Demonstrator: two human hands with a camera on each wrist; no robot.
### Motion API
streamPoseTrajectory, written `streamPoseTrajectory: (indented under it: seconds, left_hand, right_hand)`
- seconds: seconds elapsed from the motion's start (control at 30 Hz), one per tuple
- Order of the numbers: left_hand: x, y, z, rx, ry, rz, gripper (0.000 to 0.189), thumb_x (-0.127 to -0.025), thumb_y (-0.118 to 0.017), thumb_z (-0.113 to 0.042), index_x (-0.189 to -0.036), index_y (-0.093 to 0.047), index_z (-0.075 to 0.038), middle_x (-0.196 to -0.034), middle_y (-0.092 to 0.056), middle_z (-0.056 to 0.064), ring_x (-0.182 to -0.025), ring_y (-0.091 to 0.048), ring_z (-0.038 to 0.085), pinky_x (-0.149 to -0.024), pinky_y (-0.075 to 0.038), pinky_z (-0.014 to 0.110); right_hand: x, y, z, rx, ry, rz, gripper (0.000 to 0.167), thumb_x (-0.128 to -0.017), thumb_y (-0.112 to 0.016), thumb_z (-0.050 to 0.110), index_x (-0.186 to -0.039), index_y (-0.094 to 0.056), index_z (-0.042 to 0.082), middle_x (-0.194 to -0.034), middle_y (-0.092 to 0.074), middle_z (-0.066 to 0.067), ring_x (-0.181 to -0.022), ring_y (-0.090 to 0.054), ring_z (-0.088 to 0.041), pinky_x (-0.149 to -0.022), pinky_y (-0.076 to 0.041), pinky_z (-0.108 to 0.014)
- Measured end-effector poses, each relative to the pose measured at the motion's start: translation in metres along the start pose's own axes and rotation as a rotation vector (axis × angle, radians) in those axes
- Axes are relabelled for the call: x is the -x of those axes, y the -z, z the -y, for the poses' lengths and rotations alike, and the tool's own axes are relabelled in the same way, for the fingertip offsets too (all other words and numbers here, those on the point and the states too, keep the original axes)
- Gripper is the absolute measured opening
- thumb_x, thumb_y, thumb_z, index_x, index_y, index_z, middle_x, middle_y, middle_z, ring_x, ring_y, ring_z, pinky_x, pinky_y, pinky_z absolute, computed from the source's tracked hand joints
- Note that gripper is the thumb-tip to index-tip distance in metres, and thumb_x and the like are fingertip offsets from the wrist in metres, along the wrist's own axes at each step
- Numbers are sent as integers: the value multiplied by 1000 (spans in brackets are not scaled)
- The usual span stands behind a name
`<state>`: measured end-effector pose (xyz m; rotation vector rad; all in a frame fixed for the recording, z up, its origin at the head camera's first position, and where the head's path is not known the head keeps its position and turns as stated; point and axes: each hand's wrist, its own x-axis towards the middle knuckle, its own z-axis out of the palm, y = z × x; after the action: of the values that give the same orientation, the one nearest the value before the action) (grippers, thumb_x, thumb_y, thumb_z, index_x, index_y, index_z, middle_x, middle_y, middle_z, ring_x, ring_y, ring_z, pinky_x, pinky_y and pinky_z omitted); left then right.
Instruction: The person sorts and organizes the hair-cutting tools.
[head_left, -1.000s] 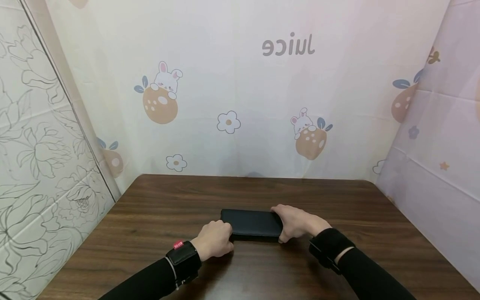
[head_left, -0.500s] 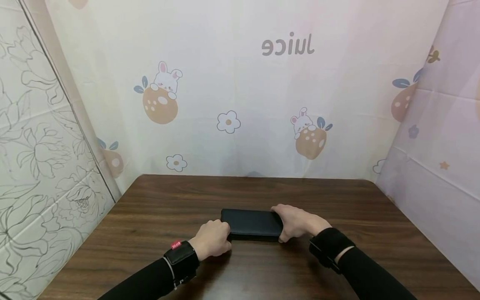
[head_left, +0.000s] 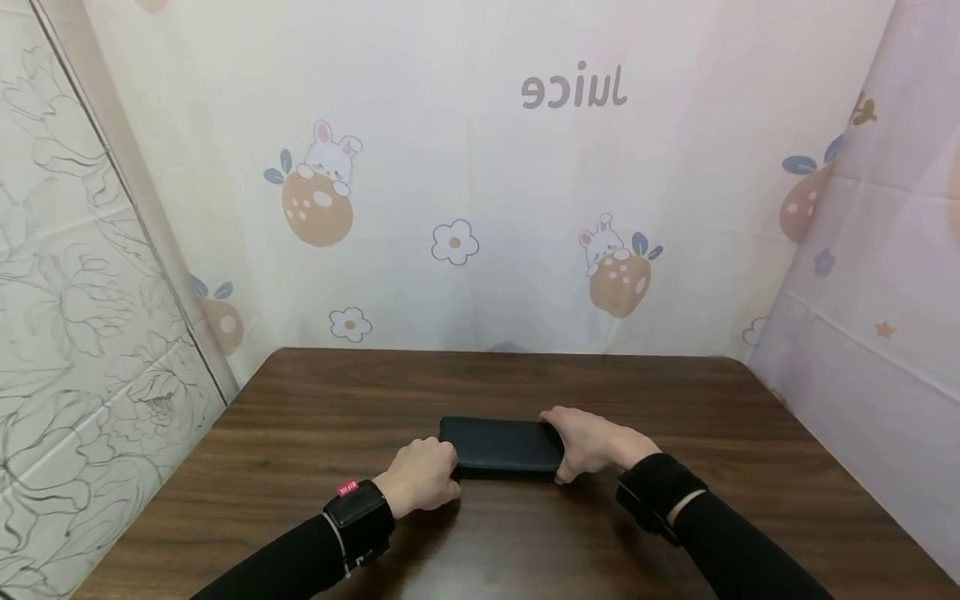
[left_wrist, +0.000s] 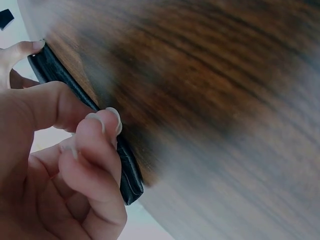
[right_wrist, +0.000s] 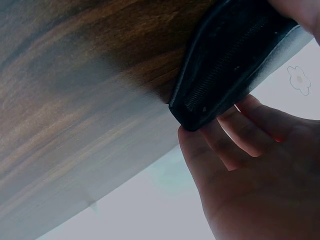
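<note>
A black zip-around wallet (head_left: 502,446) lies flat on the wooden table, its long side across the head view. At its near left corner, my left hand (head_left: 420,475) pinches with curled fingers and thumb. In the left wrist view those fingertips meet at the edge of the wallet (left_wrist: 131,184); whether they hold the zip's pull tab I cannot tell. My right hand (head_left: 592,446) grips the right end, thumb at the near edge and fingers at the far edge. Zip teeth (right_wrist: 225,62) run along that end in the right wrist view.
The dark wood table (head_left: 337,392) has rounded far corners. Behind it hangs a pale curtain (head_left: 525,183) printed with rabbits and fruit. A flower-patterned panel (head_left: 82,308) borders the left, and another curtain (head_left: 870,333) the right. Each wrist wears a black strap (head_left: 360,521).
My left hand has shifted slightly left along the wallet's near left corner. The wallet and my right hand hold almost the same place.
</note>
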<state>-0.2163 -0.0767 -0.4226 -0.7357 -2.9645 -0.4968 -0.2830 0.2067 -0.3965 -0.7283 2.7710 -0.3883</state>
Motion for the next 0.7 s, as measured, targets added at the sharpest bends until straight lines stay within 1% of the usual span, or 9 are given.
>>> streamPoseTrajectory:
  seconds: [0.23, 0.53, 0.7]
  left_hand:
    - [-2, 0, 2, 0, 7, 0, 47, -83, -71, -7, -57, -34, -18, -55, -22, -7, -48, -23, 8, -47, -19, 26]
    - [-1, 0, 3, 7, 10, 0, 46, -83, -72, -8, -56, -36, -18, -55, -24, -7, -48, -24, 8, -47, -20, 26]
    - [-1, 1, 5, 2, 31, 0, 45, -83, -73, -9, -57, -37, -18, -55, -26, -7, -47, -25, 8, -47, -21, 25]
  right_hand:
    - [-1, 1, 1, 13, -4, 5, 94, -69, -93, 19, -148, -46, 1, -145, -51, -14, -124, -53, -29, -101, -45, -49]
    - [-1, 2, 1, 2, -2, 7, 93, -69, -93, 17, -148, -46, 0, -142, -52, -13, -121, -53, -27, -100, -45, -48]
    - [-2, 1, 1, 12, -4, 8, 94, -69, -94, 18, -148, -47, 1, -142, -52, -13, -121, -53, -27, -100, -45, -48]
